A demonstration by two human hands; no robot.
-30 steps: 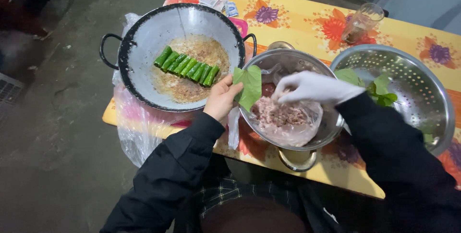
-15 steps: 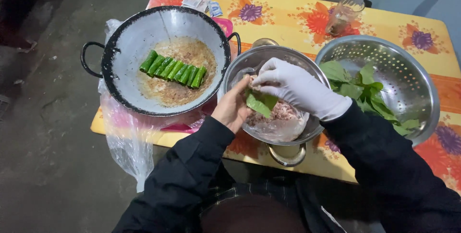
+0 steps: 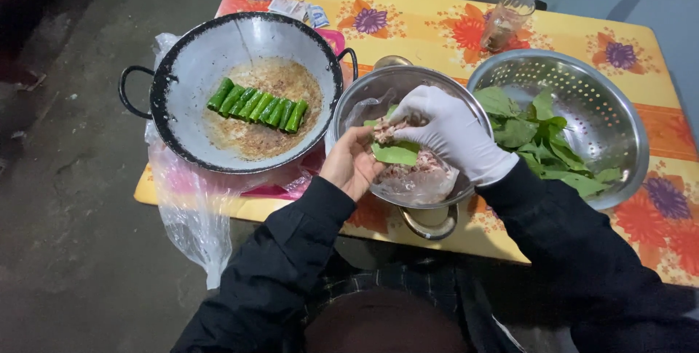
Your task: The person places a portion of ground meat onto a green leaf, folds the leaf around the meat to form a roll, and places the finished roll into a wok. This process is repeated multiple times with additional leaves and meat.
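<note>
My bare left hand [image 3: 352, 165] holds a green leaf [image 3: 397, 153] flat over the steel pot [image 3: 364, 98] of minced meat [image 3: 429, 164]. My right hand [image 3: 451, 135], in a white glove, presses a pinch of meat onto that leaf. Left of the pot stands a dark-rimmed pan [image 3: 211, 69] with a row of several rolled green leaf parcels [image 3: 257, 105] lying in oily residue. To the right, a perforated steel colander [image 3: 604, 105] holds loose green leaves [image 3: 539, 138].
Everything rests on a low table with a yellow and orange flowered cloth [image 3: 437, 25]. A glass [image 3: 507, 22] stands at the far edge, small packets [image 3: 295, 9] at the far left. A clear plastic bag [image 3: 193, 215] hangs off the near left edge over the concrete floor.
My left hand carried the leaf from beside the pan to over the pot. My gloved right hand came down onto the leaf with meat. The camera view shifted slightly.
</note>
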